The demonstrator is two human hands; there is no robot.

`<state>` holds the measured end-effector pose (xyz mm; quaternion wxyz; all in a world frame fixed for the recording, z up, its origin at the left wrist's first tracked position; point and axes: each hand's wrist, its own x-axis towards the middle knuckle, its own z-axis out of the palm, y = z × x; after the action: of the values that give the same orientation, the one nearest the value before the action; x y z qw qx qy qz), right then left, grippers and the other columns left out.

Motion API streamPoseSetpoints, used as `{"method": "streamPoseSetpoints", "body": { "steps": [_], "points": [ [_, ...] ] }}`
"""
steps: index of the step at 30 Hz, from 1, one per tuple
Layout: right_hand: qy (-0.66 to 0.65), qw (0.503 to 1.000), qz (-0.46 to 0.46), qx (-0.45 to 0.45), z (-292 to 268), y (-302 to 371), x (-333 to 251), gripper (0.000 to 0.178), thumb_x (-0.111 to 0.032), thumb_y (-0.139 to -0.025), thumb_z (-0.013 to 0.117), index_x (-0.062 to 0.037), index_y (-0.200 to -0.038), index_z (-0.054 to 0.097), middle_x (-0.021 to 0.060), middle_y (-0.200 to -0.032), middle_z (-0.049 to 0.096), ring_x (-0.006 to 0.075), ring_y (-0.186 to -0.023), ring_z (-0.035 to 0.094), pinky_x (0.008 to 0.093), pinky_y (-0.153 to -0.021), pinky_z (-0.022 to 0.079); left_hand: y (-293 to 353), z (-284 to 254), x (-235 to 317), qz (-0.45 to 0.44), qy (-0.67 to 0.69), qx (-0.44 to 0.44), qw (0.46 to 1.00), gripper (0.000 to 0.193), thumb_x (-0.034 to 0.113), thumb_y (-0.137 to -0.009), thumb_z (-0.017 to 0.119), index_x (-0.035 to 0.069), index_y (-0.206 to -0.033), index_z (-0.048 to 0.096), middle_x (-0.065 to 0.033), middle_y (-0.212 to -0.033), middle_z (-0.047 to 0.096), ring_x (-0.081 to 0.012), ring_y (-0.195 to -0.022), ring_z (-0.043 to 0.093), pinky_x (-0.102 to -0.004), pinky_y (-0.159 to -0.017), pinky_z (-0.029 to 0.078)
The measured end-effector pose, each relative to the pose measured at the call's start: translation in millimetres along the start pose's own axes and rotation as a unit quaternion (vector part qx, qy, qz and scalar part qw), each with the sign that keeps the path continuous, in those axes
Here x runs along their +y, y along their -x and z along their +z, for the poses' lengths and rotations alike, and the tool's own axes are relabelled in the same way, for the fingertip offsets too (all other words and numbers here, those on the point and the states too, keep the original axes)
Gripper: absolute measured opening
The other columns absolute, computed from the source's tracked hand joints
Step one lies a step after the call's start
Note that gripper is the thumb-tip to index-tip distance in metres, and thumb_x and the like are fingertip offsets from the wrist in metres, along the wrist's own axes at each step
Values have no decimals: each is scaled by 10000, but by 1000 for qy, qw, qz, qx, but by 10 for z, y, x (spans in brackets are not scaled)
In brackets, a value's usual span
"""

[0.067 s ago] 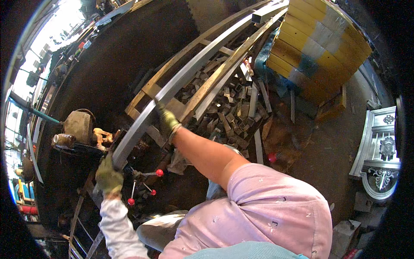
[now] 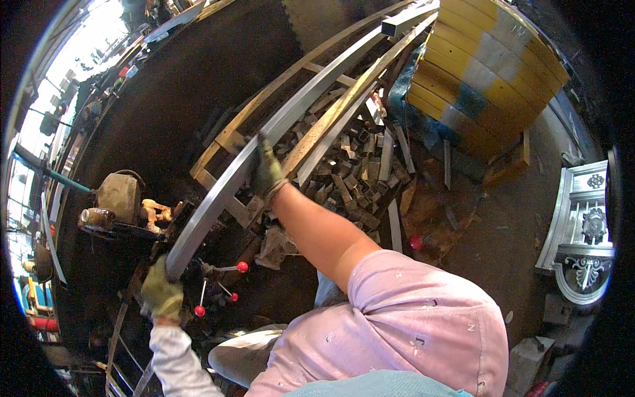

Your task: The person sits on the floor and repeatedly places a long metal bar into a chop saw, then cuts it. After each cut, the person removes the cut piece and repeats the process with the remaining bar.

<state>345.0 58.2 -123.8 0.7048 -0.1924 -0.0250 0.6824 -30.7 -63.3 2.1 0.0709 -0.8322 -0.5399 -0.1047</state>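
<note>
A long grey square metal tube (image 2: 225,188) runs from lower left up to the far right, bent in view by the lens. My left hand (image 2: 163,292), in a yellowish-green work glove, is closed around its near end. Further along, my gloved right hand (image 2: 270,171) grips the tube's right side, its thumb or a finger lying along the edge; the other fingers are partly hidden. Just right of my left hand is a machine's spoked handle with red ball knobs (image 2: 242,267). The tube lies over a wooden rack (image 2: 231,140).
Under and right of the rack lies a heap of short metal offcuts (image 2: 350,165). A yellow slatted stack (image 2: 489,73) stands at the far right. To the left is a machine with a motor (image 2: 119,193). A silver ornamental panel (image 2: 587,231) stands at the right edge.
My right hand has shifted forward and slightly right along the tube. My left hand has moved slightly down and left with the tube's near end.
</note>
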Motion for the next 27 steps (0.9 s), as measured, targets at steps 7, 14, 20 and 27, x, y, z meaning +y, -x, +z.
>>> {"method": "streamPoseSetpoints", "body": {
  "steps": [7, 14, 20, 27],
  "points": [
    [-155, 949, -263, -78, 73, -4, -1390, 658, -674, -954, 639, -133, -1327, 608, 112, -1265, 659, 307, -1124, 622, 511, -957, 548, 562, -968, -805, -101, 162, -179, 965, 531, 164, -605, 849, -9, -1094, 735, -196, -933, 766, -313, -833, 758, -382, -765, 582],
    [-66, 979, -190, 47, -56, -333, -660, 693, -657, -872, 746, -163, -1338, 612, 86, -1162, 654, 274, -1076, 601, 487, -958, 517, 1638, -1028, -2132, -117, -54, -151, 980, 549, 268, -714, 860, -29, -1154, 721, -234, -1036, 760, -396, -951, 738, -432, -874, 575],
    [0, 995, -16, 101, 419, 267, -209, 829, -748, -864, 662, -174, -1454, 558, 81, -1384, 605, 335, -1251, 557, 571, -1093, 425, 1397, -20, -1561, -230, -177, -7, 957, 764, 17, -750, 699, 40, -1494, 527, -208, -1394, 640, -403, -1309, 586, -457, -1128, 466],
    [145, 981, -19, 126, -92, -462, 199, 626, -620, -910, 745, -138, -1305, 684, 69, -1229, 734, 274, -1109, 668, 456, -969, 531, 507, 254, -1212, -270, -212, -72, 936, 557, 109, -844, 688, 89, -1387, 562, -167, -1409, 598, -369, -1314, 567, -468, -1113, 470]
  ]
}}
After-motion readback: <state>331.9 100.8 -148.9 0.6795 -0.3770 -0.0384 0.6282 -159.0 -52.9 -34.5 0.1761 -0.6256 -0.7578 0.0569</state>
